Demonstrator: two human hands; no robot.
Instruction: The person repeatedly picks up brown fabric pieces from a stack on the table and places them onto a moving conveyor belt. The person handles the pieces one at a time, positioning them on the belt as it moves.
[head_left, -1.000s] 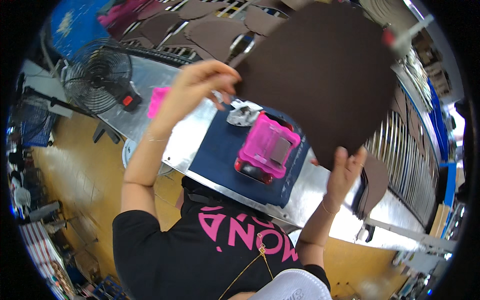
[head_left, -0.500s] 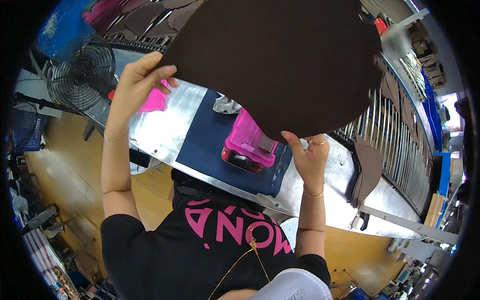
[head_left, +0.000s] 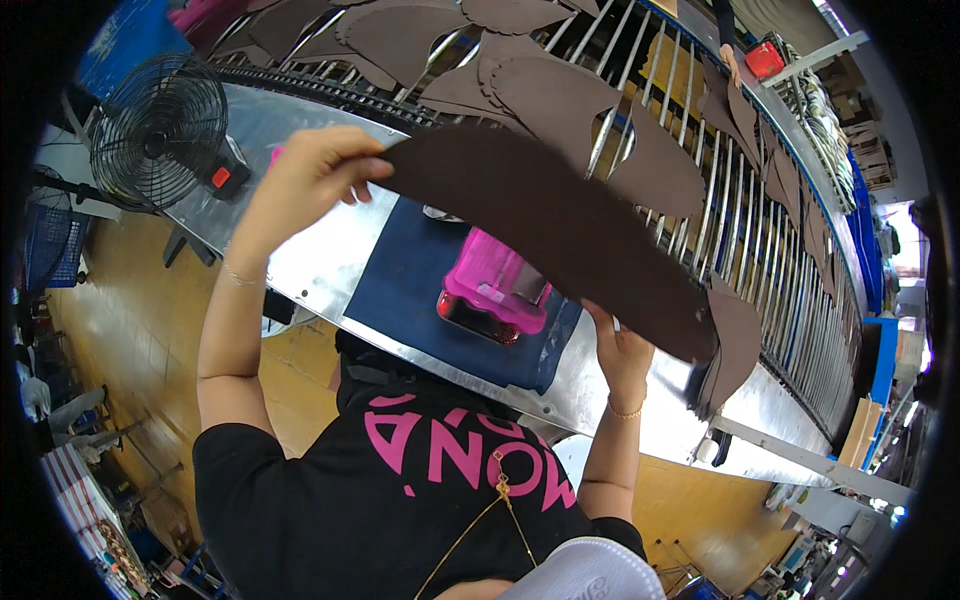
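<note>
A large dark brown sheet piece with a curved edge [head_left: 550, 220] hangs in the air over the table, tilted so that it looks narrow. My left hand [head_left: 325, 180] pinches its far left corner between thumb and fingers. At the piece's near edge, my right hand [head_left: 622, 355] grips it, with some fingers hidden behind or under it. Below it lies a dark blue mat [head_left: 400, 285]. On the mat sits a bright pink plastic holder [head_left: 487, 275], with a shiny red and black object [head_left: 470, 318] along its near side.
A rack of metal bars [head_left: 725, 235] curves along the far side, bearing several brown scalloped pieces [head_left: 545, 90]. More brown pieces [head_left: 735, 345] lie stacked at the table's right. A black wire fan [head_left: 158, 140] stands left. Another person's hand [head_left: 730, 65] shows beyond the rack.
The brown piece has come down and tipped from broad to narrow, uncovering the rack behind. My left hand has moved slightly right and down; my right hand has dropped lower.
</note>
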